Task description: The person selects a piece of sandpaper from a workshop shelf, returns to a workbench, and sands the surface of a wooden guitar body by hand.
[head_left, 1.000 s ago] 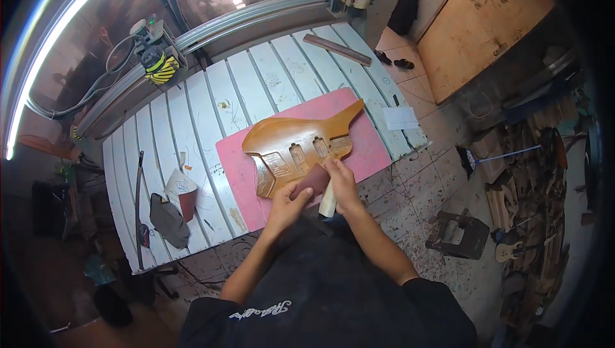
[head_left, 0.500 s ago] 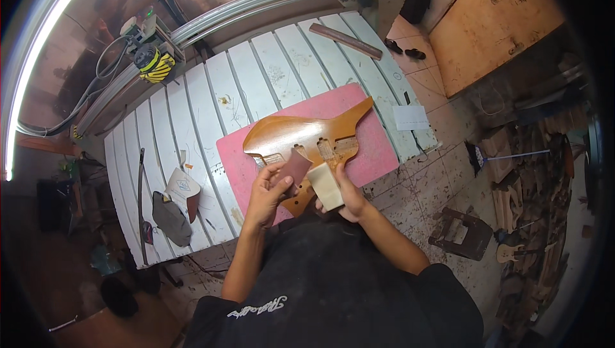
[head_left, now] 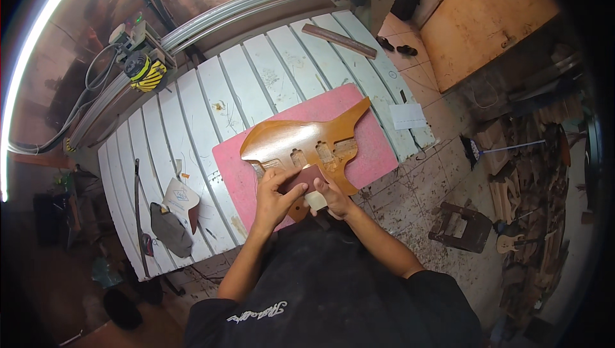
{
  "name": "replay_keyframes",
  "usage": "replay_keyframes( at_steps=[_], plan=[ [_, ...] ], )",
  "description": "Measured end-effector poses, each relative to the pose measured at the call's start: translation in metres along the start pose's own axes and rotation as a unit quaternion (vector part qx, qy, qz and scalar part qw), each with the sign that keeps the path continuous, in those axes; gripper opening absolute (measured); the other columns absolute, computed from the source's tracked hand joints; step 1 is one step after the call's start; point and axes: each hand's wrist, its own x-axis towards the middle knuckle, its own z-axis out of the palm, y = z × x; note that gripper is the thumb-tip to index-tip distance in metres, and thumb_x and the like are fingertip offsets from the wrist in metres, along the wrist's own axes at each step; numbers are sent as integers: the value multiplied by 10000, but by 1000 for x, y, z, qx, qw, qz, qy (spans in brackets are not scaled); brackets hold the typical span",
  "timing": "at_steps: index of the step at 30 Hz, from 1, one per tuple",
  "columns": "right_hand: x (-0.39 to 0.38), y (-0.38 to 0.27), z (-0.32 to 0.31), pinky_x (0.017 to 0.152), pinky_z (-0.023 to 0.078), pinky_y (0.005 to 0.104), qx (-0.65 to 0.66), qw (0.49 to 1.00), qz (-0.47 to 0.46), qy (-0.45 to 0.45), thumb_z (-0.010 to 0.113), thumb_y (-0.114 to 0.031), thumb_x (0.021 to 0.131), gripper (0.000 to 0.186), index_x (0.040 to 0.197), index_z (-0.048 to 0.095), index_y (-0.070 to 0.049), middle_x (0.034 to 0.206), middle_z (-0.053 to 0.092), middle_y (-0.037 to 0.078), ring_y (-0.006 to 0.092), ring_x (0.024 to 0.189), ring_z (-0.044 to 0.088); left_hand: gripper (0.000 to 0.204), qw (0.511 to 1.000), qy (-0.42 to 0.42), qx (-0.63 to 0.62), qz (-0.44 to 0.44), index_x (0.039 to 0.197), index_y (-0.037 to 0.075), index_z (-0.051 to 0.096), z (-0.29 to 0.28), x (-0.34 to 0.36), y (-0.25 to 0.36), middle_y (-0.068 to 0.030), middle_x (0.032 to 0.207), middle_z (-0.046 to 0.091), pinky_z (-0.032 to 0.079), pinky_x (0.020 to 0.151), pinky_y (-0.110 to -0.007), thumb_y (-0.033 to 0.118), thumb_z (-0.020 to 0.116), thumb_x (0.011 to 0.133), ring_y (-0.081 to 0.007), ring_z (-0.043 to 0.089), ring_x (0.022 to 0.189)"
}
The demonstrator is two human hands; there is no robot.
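Your left hand [head_left: 274, 199] is partly closed, pinching a reddish-brown sheet of sandpaper [head_left: 309, 176] between thumb and fingers over a pale block [head_left: 315, 201]. Your right hand [head_left: 336, 201] is curled around that block. Beneath both, the amber electric-guitar body [head_left: 282, 135] lies on a pink mat [head_left: 379, 161] on the white slatted table [head_left: 186, 114].
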Motion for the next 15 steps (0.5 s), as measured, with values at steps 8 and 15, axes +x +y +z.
replay_keyframes(
  at_steps=[8, 15],
  plan=[
    [5, 5, -23, 614, 612, 341, 147, 987, 60, 17, 503, -464, 1110, 455, 1393, 523, -108, 1098, 668, 67, 150, 871, 710, 444, 995, -58, -80, 13, 1237, 60, 787, 6, 16, -13, -45, 1045, 587, 519, 806, -286, 117, 901, 811, -151, 605, 967],
    [0, -6, -29, 852, 632, 440, 197, 977, 74, -22, 530, -440, 1097, 525, 1465, 497, -68, 1316, 660, 130, 221, 1132, 693, 557, 964, -195, -178, -44, 1278, 74, 765, 3, 39, -41, -19, 1147, 541, 492, 940, -293, 144, 951, 758, -133, 552, 1056]
  ],
)
